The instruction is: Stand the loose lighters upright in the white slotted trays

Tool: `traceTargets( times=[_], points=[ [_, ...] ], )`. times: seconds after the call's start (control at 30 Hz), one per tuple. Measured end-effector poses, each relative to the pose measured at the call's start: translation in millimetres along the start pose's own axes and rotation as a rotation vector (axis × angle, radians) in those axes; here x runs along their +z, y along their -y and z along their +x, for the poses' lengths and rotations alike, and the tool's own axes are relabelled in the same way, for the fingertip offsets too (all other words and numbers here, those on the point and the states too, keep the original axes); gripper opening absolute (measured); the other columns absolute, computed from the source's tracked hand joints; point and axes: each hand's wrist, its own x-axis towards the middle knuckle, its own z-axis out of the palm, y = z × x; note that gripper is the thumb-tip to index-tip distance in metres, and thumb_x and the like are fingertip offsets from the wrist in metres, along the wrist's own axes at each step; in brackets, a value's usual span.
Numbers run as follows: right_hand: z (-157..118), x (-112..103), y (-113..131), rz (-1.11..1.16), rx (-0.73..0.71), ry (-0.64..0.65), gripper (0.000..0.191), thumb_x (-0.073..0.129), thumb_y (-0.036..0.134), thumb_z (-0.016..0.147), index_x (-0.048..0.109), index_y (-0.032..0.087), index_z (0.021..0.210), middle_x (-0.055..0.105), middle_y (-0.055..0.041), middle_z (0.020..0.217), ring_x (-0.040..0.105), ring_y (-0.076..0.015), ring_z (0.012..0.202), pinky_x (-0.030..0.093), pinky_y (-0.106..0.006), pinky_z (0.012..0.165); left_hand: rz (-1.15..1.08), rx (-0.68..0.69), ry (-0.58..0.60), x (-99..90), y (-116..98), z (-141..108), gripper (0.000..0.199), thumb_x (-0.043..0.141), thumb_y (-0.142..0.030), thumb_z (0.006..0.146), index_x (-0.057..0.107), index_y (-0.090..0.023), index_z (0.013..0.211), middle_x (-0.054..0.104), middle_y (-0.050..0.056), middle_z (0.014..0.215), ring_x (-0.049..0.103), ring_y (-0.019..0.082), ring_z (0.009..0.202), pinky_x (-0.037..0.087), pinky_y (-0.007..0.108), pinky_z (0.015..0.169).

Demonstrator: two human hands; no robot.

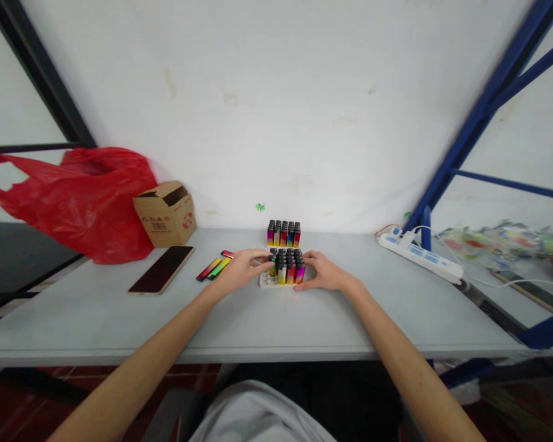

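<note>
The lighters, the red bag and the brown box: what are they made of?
Lighters: probably hard, smooth plastic, going by their straight sides and bright colours; the dark tops are too small to tell.
Red bag: thin, shiny plastic, it seems, because it crinkles and catches light.
Brown box: likely dull cardboard, with folded flaps and printed marks.
</note>
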Motion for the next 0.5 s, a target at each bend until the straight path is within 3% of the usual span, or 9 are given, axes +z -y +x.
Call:
traceTargets(
  times=[0.23, 0.4, 0.5],
  points=[
    [0.1, 1.6, -3.0, -0.008, 0.009, -0.003, 0.08, 0.09, 0.067, 0.072, 0.072, 0.02, 0.135, 0.064, -0.015, 0.13, 0.059, -0.0345, 0.121, 0.047, -0.052, 0.112, 0.037, 0.027, 0.048, -6.3, -1.8, 3.0, 0.026, 0.072, -0.043, 0.089, 0.081, -0.02, 0.096, 0.082, 0.008, 0.105, 0.075, 0.026, 0.095, 0.058, 0.035, 0.086],
    [0.6, 1.0, -1.3, -0.007, 0.001, -0.005, 0.079, 0.089, 0.066, 0.073, 0.072, 0.021, 0.136, 0.064, -0.0147, 0.13, 0.059, -0.0347, 0.121, 0.046, -0.052, 0.112, 0.015, -0.039, -0.018, 4.9, -0.9, -1.4, 0.027, 0.076, -0.044, 0.086, 0.071, -0.021, 0.101, 0.081, 0.006, 0.091, 0.075, 0.023, 0.081, 0.058, 0.034, 0.078],
    [0.9, 0.2, 0.6, -0.018, 0.007, -0.003, 0.081, 0.09, 0.065, 0.073, 0.071, 0.02, 0.137, 0.065, -0.015, 0.13, 0.059, -0.0347, 0.121, 0.046, -0.052, 0.112, 0.103, -0.041, -0.028, 0.0, -1.5, -1.7, 0.027, 0.075, -0.046, 0.087, 0.067, -0.023, 0.098, 0.08, 0.004, 0.089, 0.074, 0.022, 0.079, 0.058, 0.033, 0.077]
  ],
)
